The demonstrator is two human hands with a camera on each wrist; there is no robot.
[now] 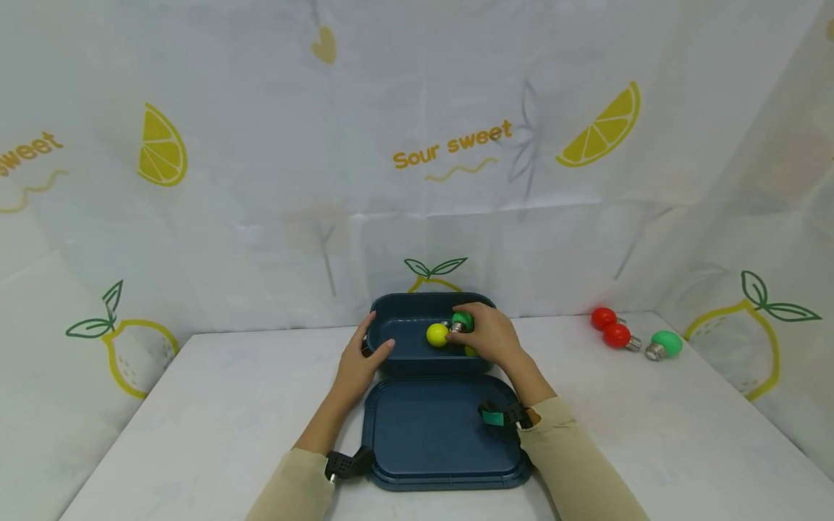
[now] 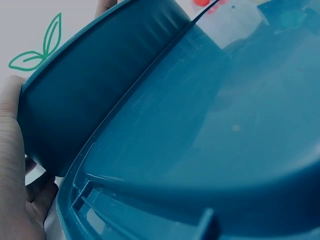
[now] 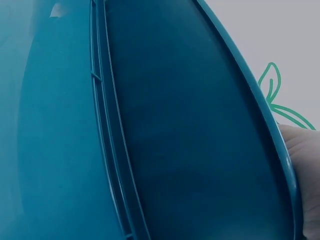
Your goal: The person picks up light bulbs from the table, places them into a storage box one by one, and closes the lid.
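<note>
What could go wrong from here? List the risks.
The green light bulb pinched in the right hand might slip and knock the yellow light bulb beside it in the box. The other green bulb lies near the table's right edge and could roll off if bumped.

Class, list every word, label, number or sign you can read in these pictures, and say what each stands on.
"Sour sweet": on the backdrop, centre.
"sweet": on the backdrop's left side, cut off by the picture's edge.
Box and lid: none readable.
Bulbs: too small to tell.
</note>
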